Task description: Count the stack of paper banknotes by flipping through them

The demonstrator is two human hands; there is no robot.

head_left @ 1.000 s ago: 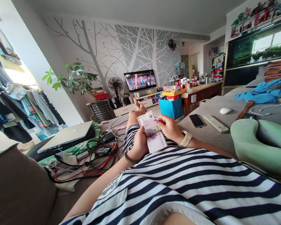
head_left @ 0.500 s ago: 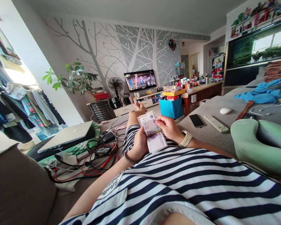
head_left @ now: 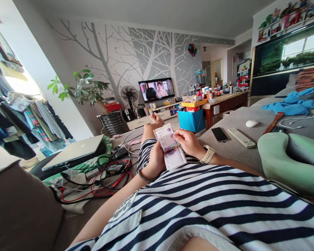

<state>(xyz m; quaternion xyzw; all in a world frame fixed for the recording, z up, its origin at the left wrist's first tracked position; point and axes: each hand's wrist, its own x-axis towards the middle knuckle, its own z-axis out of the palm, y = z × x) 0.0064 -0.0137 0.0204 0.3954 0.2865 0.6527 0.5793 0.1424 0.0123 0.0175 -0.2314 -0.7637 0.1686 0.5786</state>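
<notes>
A stack of purple-and-white banknotes [head_left: 176, 158], with a figure 5 showing, lies folded open above my lap. My left hand [head_left: 156, 158] is closed round the stack's left side near the fold. On the right edge of the upper notes, my right hand [head_left: 188, 142] pinches with thumb and fingertips. A pale watch [head_left: 207, 154] circles my right wrist and a braided bracelet [head_left: 144, 176] my left. The lower ends of the notes spread toward my striped shirt [head_left: 199, 191]. My fingers hide part of the stack.
On the sofa to the right lie a phone [head_left: 220, 135], a remote control [head_left: 241, 138], a white mouse [head_left: 252, 123] and a green neck pillow [head_left: 290, 164]. Tangled cables [head_left: 107, 177] and a laptop [head_left: 74, 150] are at left. A blue box [head_left: 190, 120] stands ahead.
My right hand has shifted very slightly at the notes' upper edge, and more of the top note's face shows. My left hand keeps its hold. The television picture is different.
</notes>
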